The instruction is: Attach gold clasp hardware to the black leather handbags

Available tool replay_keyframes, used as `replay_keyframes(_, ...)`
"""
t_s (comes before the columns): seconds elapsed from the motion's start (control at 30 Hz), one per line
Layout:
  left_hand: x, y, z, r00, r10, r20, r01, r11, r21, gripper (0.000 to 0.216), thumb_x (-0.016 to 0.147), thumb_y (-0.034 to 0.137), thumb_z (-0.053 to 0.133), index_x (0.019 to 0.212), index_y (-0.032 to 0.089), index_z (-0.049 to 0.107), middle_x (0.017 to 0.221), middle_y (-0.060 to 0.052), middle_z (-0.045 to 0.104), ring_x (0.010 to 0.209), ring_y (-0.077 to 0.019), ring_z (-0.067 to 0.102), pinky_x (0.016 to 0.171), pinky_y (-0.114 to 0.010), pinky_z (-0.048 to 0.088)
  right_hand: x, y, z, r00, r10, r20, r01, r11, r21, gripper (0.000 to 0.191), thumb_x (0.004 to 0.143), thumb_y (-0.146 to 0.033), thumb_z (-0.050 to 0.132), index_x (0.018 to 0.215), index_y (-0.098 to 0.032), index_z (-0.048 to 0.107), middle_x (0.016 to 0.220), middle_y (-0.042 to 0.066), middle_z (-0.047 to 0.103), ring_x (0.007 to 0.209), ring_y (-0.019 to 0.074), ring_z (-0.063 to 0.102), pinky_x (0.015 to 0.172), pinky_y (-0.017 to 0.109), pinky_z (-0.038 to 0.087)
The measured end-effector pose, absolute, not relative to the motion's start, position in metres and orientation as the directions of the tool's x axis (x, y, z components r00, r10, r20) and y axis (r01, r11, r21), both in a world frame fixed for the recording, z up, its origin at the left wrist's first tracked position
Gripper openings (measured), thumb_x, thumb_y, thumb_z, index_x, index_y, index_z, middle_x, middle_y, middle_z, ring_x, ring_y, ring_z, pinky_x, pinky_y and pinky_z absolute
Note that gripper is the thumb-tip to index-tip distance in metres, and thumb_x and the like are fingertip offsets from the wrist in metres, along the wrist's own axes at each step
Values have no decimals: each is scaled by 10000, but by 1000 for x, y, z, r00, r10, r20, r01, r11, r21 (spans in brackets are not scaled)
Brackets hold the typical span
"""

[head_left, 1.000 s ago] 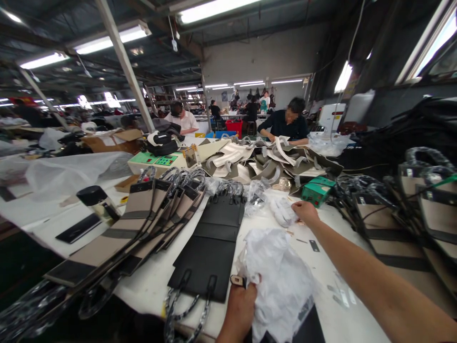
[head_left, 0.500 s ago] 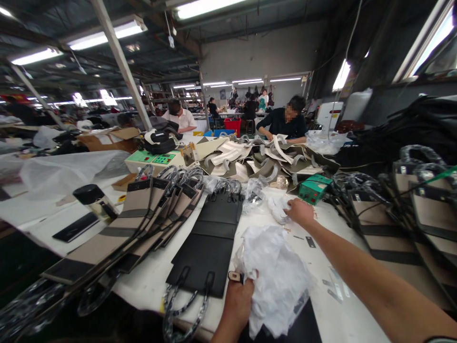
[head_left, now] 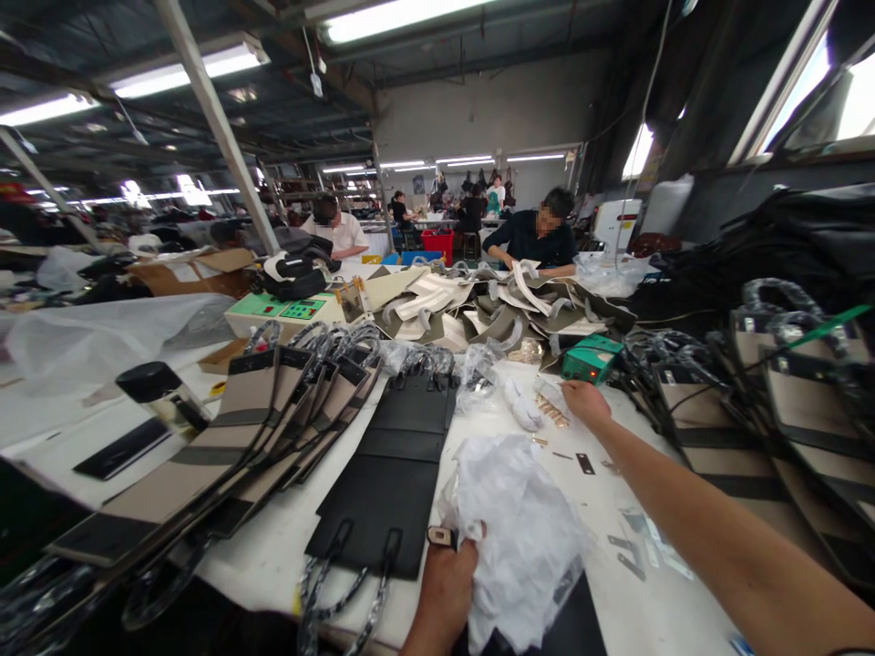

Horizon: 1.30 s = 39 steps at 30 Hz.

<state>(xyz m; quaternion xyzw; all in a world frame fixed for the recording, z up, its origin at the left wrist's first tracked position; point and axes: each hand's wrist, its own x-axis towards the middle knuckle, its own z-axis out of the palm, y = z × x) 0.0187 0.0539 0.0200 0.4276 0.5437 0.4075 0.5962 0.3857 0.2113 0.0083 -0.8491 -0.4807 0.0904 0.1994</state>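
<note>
My left hand (head_left: 447,579) is closed on a small dark tab with a gold metal plate (head_left: 441,538), at the table's front. Its thumb lies against a crumpled white wrapping sheet (head_left: 523,528). My right hand (head_left: 586,403) reaches farther out, fingers drawn together at the edge of a heap of small gold metal pieces (head_left: 552,412); what they pinch is hidden. A smaller white wad (head_left: 522,404) rests left of the heap. Beside my left hand, a black bag panel (head_left: 393,446) lies flat, its handles wrapped in clear plastic.
Overlapping beige-and-black bag panels (head_left: 225,437) are stacked on the left, with more panels (head_left: 711,428) at right. A green box (head_left: 591,358) stands just beyond my right hand. Behind lies a pile of white-and-olive pieces (head_left: 478,305). A co-worker (head_left: 537,237) sits across the table.
The gold pieces, covered by the white wad before, now show beside my right hand, and the wad sits to their left. My left hand keeps hold of the tab. The view has shifted slightly.
</note>
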Motion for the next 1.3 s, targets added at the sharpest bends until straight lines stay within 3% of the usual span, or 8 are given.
replay_keyframes(0.13, 17, 53, 10, 155, 963, -221, 43, 217, 975, 330, 794, 355, 646, 1016, 131, 741, 1220, -144, 688, 1299, -330, 513, 1132, -392, 335, 374, 207, 13, 517, 849, 107, 804, -439, -402, 340, 820, -454, 570, 973, -228, 773, 1058, 111, 718, 952, 265, 649, 708, 296, 460)
replay_keyframes(0.23, 16, 53, 7, 168, 964, -208, 65, 200, 978, 332, 815, 339, 627, 1048, 128, 732, 1203, -141, 696, 1305, -324, 506, 1125, -387, 338, 367, 205, 21, 504, 844, 187, 819, -398, -412, 293, 815, -426, 589, 978, -251, 757, 1120, 84, 695, 990, 246, 620, 704, 275, 433)
replay_keyframes(0.6, 19, 54, 8, 189, 963, -190, 45, 185, 982, 419, 812, 337, 614, 1155, 107, 683, 1231, -146, 683, 1313, -316, 501, 1135, -390, 329, 390, 223, 92, 514, 746, 423, 787, -213, -579, 372, 842, -444, 508, 945, -157, 721, 886, 82, 729, 761, 205, 606, 682, 293, 421)
replay_keyframes(0.8, 19, 54, 7, 161, 970, -180, 35, 177, 984, 382, 798, 332, 639, 1111, 124, 704, 1202, -143, 696, 1315, -315, 499, 1135, -391, 330, 388, 226, 102, 492, 744, 451, 781, -149, -606, 332, 785, -434, 567, 847, -151, 730, 774, 72, 715, 692, 200, 594, 658, 302, 420)
replay_keyframes(0.97, 19, 53, 10, 164, 970, -182, 11, 182, 983, 327, 800, 320, 645, 1056, 132, 722, 1178, -135, 708, 1272, -303, 542, 1110, -366, 361, 394, 233, 115, 550, 671, 497, 764, -163, -625, 386, 822, -438, 521, 946, -132, 721, 858, 96, 718, 731, 210, 598, 673, 312, 423)
replay_keyframes(1.13, 19, 53, 9, 162, 968, -191, -3, 194, 981, 321, 795, 318, 658, 1050, 133, 723, 1108, -131, 732, 1259, -302, 555, 1116, -370, 355, 394, 238, 117, 539, 688, 486, 769, -166, -618, 312, 774, -417, 584, 807, -141, 726, 763, 86, 705, 694, 212, 589, 670, 315, 429)
replay_keyframes(1.3, 19, 54, 7, 145, 972, -186, -6, 189, 982, 289, 789, 299, 673, 1029, 148, 730, 1163, -130, 716, 1248, -286, 564, 1100, -339, 368, 401, 240, 123, 573, 617, 539, 764, -164, -624, 388, 802, -435, 555, 976, -125, 712, 876, 112, 711, 757, 225, 594, 726, 338, 441)
